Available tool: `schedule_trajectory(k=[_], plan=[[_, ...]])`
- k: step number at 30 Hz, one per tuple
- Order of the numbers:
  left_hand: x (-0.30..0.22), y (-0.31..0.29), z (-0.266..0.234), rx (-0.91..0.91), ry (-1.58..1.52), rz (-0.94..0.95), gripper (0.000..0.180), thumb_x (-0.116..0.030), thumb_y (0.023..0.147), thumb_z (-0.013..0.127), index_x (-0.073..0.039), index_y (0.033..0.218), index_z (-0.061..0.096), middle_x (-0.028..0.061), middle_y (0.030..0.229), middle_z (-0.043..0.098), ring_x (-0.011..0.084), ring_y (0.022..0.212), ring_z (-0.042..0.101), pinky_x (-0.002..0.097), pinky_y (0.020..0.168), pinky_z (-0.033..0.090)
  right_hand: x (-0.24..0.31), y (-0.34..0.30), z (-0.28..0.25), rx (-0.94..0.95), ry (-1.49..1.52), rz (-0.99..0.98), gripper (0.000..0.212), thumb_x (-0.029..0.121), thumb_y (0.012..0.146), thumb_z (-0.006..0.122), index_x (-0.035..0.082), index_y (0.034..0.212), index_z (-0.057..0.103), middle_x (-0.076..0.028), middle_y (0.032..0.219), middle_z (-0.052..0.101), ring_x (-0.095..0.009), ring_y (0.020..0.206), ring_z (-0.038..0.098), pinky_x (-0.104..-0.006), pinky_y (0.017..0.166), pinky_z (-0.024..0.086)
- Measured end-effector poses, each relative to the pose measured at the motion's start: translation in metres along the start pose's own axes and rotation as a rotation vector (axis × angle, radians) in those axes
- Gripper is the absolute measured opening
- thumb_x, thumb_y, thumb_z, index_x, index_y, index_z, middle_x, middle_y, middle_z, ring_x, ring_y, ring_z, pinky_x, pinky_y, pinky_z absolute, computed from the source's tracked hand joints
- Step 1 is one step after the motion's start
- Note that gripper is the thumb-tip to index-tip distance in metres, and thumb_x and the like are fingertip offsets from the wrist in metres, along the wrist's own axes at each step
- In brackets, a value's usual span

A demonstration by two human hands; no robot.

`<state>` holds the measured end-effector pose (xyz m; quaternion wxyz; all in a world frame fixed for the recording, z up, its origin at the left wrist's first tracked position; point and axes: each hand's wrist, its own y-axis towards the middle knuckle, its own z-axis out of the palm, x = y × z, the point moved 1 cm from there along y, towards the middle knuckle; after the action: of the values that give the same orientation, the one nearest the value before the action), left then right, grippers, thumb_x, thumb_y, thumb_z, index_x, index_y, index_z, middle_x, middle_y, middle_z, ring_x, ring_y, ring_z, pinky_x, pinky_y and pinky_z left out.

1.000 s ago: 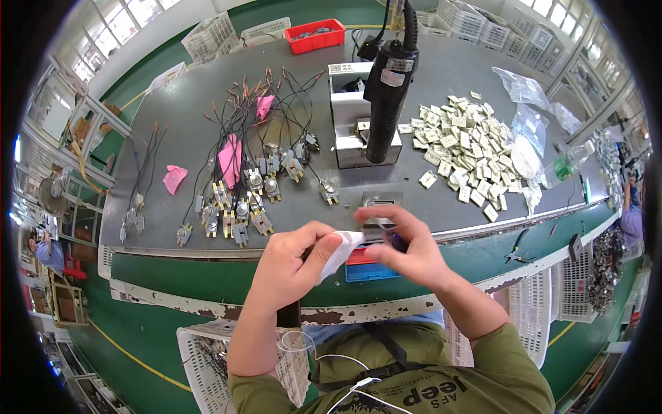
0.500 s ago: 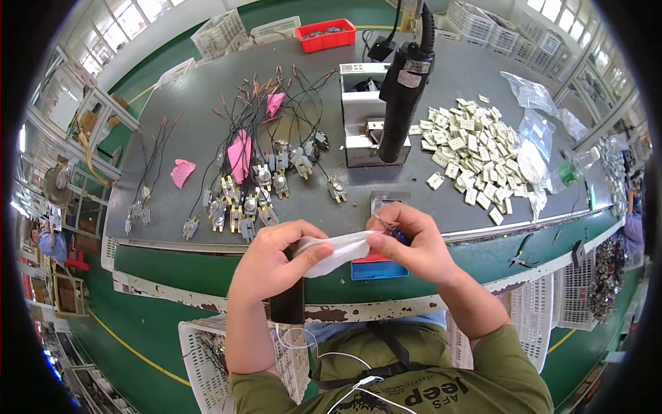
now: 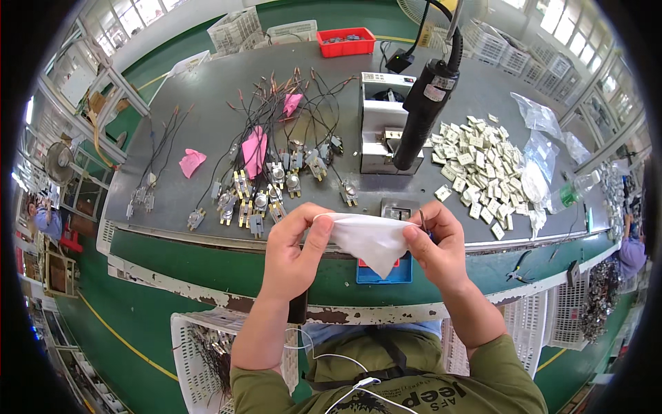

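A thin white cloth-like sheet (image 3: pixel 370 238) is stretched between my two hands above the table's front edge, its lower corner hanging in a point. My left hand (image 3: pixel 298 252) pinches one end between thumb and fingers. At the other end my right hand (image 3: pixel 439 241) pinches it the same way. A thin dark piece (image 3: pixel 422 222) shows at the right fingers; its kind is unclear. Behind the sheet, a small metal fixture (image 3: pixel 398 208) sits on the table, and a blue tray (image 3: pixel 386 276) with something red in it is partly covered.
A black electric screwdriver (image 3: pixel 426 114) hangs before a grey-white machine (image 3: pixel 389 117). Wired metal-and-plastic parts (image 3: pixel 258 196) and pink scraps (image 3: pixel 254 152) lie left; many cream blocks (image 3: pixel 479 165) are heaped right. Pliers (image 3: pixel 518 268), a bottle (image 3: pixel 572 192) and a red bin (image 3: pixel 346 43) stand farther out.
The white sheet has been drawn out flatter and wider, and its corner now hangs down. My hands have moved slightly apart, and the whole view has shifted a little.
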<state>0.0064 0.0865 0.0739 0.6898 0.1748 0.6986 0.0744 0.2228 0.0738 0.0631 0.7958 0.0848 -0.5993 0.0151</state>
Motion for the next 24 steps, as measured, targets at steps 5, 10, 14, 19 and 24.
schedule_trajectory(k=[5,10,14,19,24], plan=[[-0.006,0.003,0.0,-0.058,0.155,0.029,0.02,-0.02,0.094,0.055,-0.001,0.09,0.062,0.0012,0.074,0.061,0.0055,0.062,0.049,0.02,0.056,0.04,-0.001,-0.001,0.0,-0.003,0.035,0.056,0.013,0.011,0.088,0.063,0.004,0.089,0.052,0.001,0.076,0.058,-0.003,0.067,0.051,-0.0174,0.058,0.038],[-0.018,0.012,-0.001,0.021,0.411,0.096,0.023,-0.021,0.095,0.054,-0.001,0.086,0.062,-0.0035,0.058,0.05,0.0032,0.05,0.038,0.0206,0.045,0.029,-0.003,-0.001,-0.003,-0.017,-0.001,0.18,0.015,0.016,0.09,0.062,0.004,0.09,0.052,0.0,0.077,0.059,-0.003,0.068,0.051,-0.0183,0.057,0.038],[-0.029,0.018,-0.012,0.172,0.576,0.033,0.016,-0.02,0.09,0.06,-0.004,0.09,0.063,0.0069,0.063,0.058,0.0139,0.052,0.053,0.026,0.05,0.042,-0.012,0.005,0.001,0.047,0.024,0.381,0.017,0.019,0.09,0.061,0.005,0.093,0.053,0.002,0.073,0.056,-0.003,0.063,0.047,-0.0182,0.056,0.036],[-0.033,0.027,-0.015,0.325,0.767,0.072,0.011,-0.012,0.087,0.061,-0.002,0.086,0.061,0.0073,0.06,0.054,0.0161,0.047,0.048,0.0264,0.047,0.039,-0.023,0.001,0.004,0.076,0.114,0.441,0.025,0.014,0.092,0.055,0.007,0.114,0.048,0.0,0.085,0.049,-0.004,0.057,0.038,-0.0191,0.047,0.029],[-0.041,0.034,-0.02,0.359,0.882,0.102,0.01,-0.011,0.086,0.062,-0.001,0.086,0.061,0.0091,0.066,0.058,0.0199,0.053,0.052,0.0284,0.051,0.041,-0.002,-0.021,0.021,0.329,-0.008,0.18,0.032,0.011,0.096,0.043,0.003,0.126,0.04,-0.001,0.09,0.049,-0.005,0.063,0.039,-0.0201,0.055,0.035]])
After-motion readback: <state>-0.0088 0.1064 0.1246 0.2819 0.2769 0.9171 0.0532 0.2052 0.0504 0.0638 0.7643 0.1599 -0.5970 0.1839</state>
